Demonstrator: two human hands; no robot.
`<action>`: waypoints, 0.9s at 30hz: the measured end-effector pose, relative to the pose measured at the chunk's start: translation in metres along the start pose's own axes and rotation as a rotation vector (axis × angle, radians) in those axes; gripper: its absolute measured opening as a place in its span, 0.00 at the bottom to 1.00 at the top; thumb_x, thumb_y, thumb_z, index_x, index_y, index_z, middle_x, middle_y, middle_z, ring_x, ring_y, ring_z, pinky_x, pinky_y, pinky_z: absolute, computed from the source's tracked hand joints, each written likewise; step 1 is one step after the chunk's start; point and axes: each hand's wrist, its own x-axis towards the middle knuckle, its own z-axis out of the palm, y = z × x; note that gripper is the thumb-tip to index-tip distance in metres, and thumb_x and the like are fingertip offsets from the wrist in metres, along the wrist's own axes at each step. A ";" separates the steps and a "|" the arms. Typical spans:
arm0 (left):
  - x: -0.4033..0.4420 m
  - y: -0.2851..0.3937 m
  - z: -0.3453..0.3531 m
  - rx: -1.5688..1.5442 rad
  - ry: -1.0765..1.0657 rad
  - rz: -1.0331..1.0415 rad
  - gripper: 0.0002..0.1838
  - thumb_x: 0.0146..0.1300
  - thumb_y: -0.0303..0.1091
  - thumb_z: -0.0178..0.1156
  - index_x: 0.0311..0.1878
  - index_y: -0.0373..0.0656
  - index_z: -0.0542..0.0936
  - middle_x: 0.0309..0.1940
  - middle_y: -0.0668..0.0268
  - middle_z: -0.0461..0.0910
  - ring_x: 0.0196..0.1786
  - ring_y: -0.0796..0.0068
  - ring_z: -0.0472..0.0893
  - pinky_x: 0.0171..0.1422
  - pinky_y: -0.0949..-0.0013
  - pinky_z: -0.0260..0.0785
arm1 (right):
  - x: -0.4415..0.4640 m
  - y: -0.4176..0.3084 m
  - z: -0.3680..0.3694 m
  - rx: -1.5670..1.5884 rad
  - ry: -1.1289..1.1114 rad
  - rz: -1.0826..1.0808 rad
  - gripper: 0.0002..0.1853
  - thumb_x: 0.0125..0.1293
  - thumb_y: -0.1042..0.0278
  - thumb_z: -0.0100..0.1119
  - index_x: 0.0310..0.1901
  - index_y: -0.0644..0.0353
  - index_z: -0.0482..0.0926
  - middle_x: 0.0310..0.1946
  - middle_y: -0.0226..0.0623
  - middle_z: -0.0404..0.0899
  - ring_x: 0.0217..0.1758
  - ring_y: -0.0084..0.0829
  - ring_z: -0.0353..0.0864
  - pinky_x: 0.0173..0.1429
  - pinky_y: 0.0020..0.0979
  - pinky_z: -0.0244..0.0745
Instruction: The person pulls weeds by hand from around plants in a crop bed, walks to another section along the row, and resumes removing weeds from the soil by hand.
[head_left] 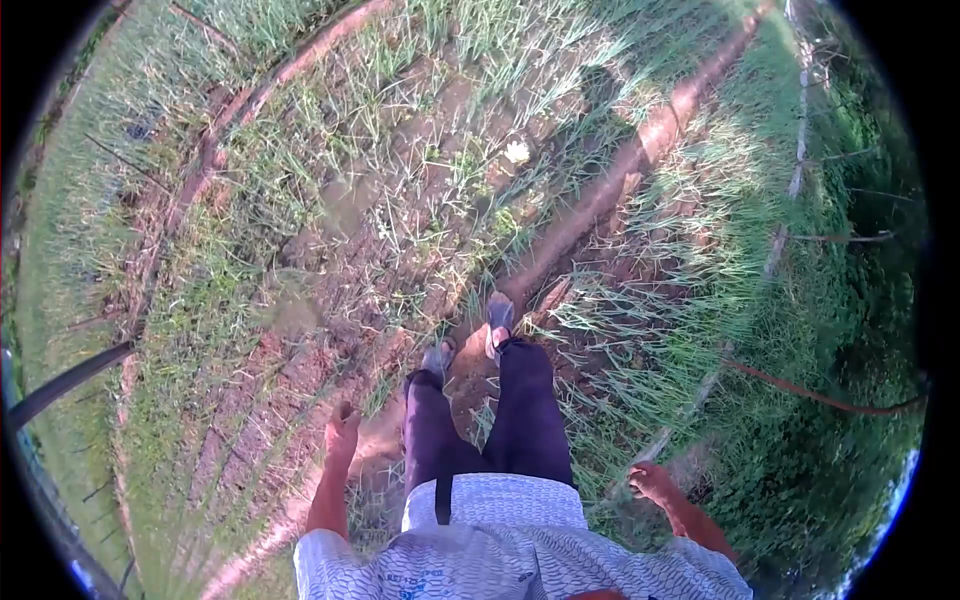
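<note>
Your left hand (343, 422) and right hand (652, 481) hang well apart, both curled; whether either holds anything cannot be determined. The earthen path (660, 132) lies under your feet (500, 313), its long axis running lower left to upper right, nearer your left hand; green plants (640, 312) flank it.

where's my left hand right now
In the head view, your left hand is left of centre, out beside the dark trousers and lower in the picture than the left foot.
</note>
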 end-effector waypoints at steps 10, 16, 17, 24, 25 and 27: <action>-0.109 -0.042 0.076 0.172 0.198 -0.526 0.27 0.59 0.45 0.57 0.55 0.33 0.76 0.44 0.52 0.82 0.49 0.63 0.81 0.56 0.63 0.71 | 0.171 -0.311 -0.002 -0.406 -0.196 -0.402 0.20 0.66 0.64 0.58 0.56 0.65 0.73 0.37 0.30 0.77 0.34 0.20 0.77 0.35 0.23 0.75; -0.123 -0.007 0.145 0.183 0.180 -0.488 0.22 0.59 0.46 0.56 0.49 0.39 0.80 0.42 0.47 0.82 0.48 0.49 0.80 0.54 0.55 0.71 | 0.222 -0.390 -0.033 -0.449 -0.172 -0.589 0.16 0.60 0.80 0.49 0.51 0.65 0.75 0.33 0.31 0.76 0.31 0.20 0.74 0.32 0.24 0.70; -0.123 -0.013 0.153 0.143 0.164 -0.522 0.22 0.59 0.46 0.56 0.49 0.39 0.80 0.41 0.47 0.82 0.48 0.49 0.80 0.54 0.55 0.71 | 0.219 -0.396 -0.040 -0.474 -0.178 -0.605 0.17 0.59 0.81 0.49 0.50 0.65 0.75 0.32 0.30 0.75 0.30 0.20 0.73 0.31 0.24 0.69; -0.130 -0.033 0.174 0.065 0.298 -0.460 0.22 0.59 0.46 0.56 0.48 0.38 0.80 0.40 0.47 0.82 0.48 0.51 0.81 0.54 0.57 0.71 | 0.245 -0.431 -0.069 -1.017 -0.122 -0.966 0.10 0.61 0.78 0.51 0.44 0.63 0.78 0.25 0.26 0.71 0.25 0.14 0.67 0.26 0.21 0.63; -0.129 -0.030 0.170 -0.005 0.271 -0.524 0.22 0.59 0.45 0.57 0.49 0.37 0.80 0.42 0.48 0.81 0.50 0.52 0.80 0.56 0.57 0.70 | 0.220 -0.444 -0.046 -1.039 -0.106 -0.952 0.09 0.63 0.76 0.52 0.44 0.63 0.78 0.24 0.26 0.71 0.24 0.14 0.66 0.25 0.21 0.62; -0.128 -0.037 0.167 -0.017 0.232 -0.530 0.23 0.60 0.43 0.57 0.52 0.36 0.78 0.45 0.50 0.82 0.51 0.57 0.80 0.57 0.60 0.70 | 0.213 -0.451 -0.031 -0.849 -0.069 -0.642 0.10 0.68 0.64 0.55 0.44 0.61 0.77 0.23 0.24 0.69 0.21 0.15 0.65 0.24 0.21 0.61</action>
